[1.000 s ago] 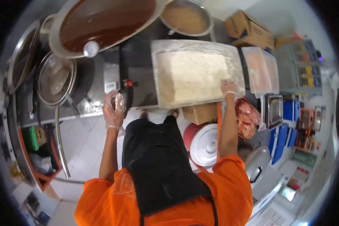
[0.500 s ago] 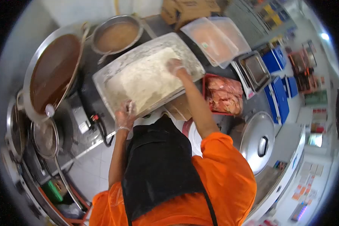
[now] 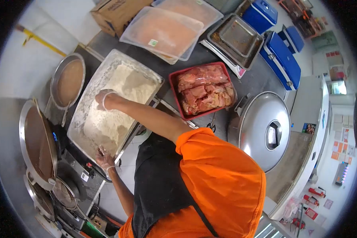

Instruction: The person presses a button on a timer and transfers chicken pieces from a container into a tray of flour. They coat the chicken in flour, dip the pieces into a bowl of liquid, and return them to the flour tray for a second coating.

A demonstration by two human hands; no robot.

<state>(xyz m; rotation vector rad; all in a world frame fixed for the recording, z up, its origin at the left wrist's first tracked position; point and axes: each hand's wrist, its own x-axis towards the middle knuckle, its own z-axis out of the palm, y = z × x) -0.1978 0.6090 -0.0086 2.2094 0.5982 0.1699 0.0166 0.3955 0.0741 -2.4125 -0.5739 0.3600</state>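
Observation:
A large pale tub (image 3: 78, 113) of white flour-like powder (image 3: 125, 77) lies in front of me, its rim dusted white. My right hand (image 3: 105, 99), in a clear plastic glove, reaches into the powder near the far long side; its fingertips are hidden. At the tub's near corner is my left hand (image 3: 104, 160), gloved too and dusted with powder. Its fingers look apart and rest by the rim, with nothing visible in them. Right of the tub, a red tray (image 3: 174, 91) holds raw meat (image 3: 206, 89) with a glossy surface.
Pans of brown liquid (image 3: 37, 139) and tan liquid (image 3: 70, 81) stand left. Translucent lids (image 3: 162, 31) lie behind the tub. A metal tray (image 3: 236, 37) tops a scale. A big lidded pot (image 3: 261, 131) is right, blue coolers (image 3: 281, 59) beyond. Scissors (image 3: 211, 126) lie by the red tray.
My view has turned right, so the tub appears farther left. My right hand has moved from the tub's right end toward its middle. The left hand stays by the near corner.

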